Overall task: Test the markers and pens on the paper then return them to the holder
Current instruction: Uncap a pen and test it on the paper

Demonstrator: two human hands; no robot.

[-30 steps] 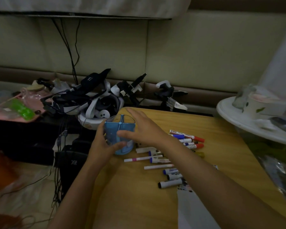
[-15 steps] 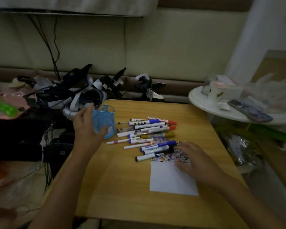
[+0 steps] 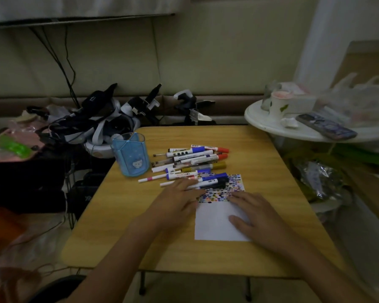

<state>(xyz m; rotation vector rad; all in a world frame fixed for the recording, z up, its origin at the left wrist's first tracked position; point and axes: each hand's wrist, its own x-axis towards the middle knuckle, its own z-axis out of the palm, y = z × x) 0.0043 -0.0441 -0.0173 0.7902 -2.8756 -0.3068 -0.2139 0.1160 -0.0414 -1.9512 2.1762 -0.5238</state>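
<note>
A blue see-through holder (image 3: 131, 157) stands empty at the wooden table's (image 3: 123, 232) back left. Several markers and pens (image 3: 195, 164) lie in a loose pile to its right. A white paper (image 3: 214, 224) with rows of coloured test marks along its top lies in front of the pile. My left hand (image 3: 179, 200) lies with straight fingers at the paper's left edge, its fingertips touching the nearest markers. My right hand (image 3: 254, 217) rests flat on the paper.
Headsets, controllers and cables (image 3: 109, 119) are heaped behind and left of the table. A white round side table (image 3: 271, 125) at the right carries a cup (image 3: 280, 106), a phone (image 3: 326, 125) and plastic bags. More bags lie below it.
My left hand let go of the holder and moved right to the nearest markers. My right hand stays on the paper. The camera view shifted down and right.
</note>
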